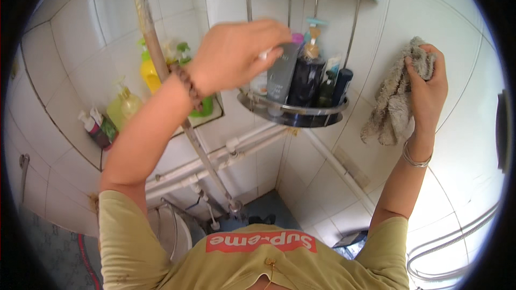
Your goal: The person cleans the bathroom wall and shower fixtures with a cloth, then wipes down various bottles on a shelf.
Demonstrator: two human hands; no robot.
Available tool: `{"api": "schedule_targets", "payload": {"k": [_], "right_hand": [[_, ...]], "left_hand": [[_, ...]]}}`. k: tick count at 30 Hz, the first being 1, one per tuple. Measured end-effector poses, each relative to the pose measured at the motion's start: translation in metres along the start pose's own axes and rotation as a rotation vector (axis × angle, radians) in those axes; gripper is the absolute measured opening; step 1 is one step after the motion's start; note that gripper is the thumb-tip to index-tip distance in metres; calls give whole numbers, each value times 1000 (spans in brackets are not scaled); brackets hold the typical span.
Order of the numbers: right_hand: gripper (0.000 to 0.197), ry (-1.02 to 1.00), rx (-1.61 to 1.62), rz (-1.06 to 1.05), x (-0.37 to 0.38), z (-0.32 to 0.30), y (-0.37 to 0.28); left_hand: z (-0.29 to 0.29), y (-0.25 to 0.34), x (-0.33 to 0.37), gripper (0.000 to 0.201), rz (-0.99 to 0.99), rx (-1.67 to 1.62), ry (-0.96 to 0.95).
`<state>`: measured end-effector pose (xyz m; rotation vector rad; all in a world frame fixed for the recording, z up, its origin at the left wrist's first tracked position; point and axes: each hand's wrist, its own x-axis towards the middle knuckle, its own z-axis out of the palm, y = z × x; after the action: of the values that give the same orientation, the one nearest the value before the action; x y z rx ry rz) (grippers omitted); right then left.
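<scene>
At the corner shelf (293, 111), the left hand (234, 53) grips a grey tube (283, 72) lifted among the bottles, while the right hand (427, 88), right of it, clutches a rag (395, 99) against the tiles, shelf uncleared.

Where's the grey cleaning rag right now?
In the head view the grey rag is on the right, gripped in the right hand and pressed against the white tiled wall, just right of the corner wire shelf of bottles.

A grey-beige rag (396, 102) hangs against white wall tiles (86, 27). At nine o'clock stand a yellow bottle (149, 72) and a pale green one (123, 106). A grey tube (282, 75) and black bottles (305, 81) fill the chrome shelf (293, 114).
</scene>
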<state>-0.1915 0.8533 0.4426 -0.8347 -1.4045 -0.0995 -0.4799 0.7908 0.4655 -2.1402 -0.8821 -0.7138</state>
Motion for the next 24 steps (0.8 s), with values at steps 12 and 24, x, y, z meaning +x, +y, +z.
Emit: {"api": "schedule_targets", "payload": {"k": [12,24], "right_hand": [[29,-191,-32,119,-130,53,52],[34,-607,39,-16,-191,111,18]], "left_hand": [[61,100,-198,16,-694,-818,-80],[38,149,-311,11,-1360,-933,16]]}}
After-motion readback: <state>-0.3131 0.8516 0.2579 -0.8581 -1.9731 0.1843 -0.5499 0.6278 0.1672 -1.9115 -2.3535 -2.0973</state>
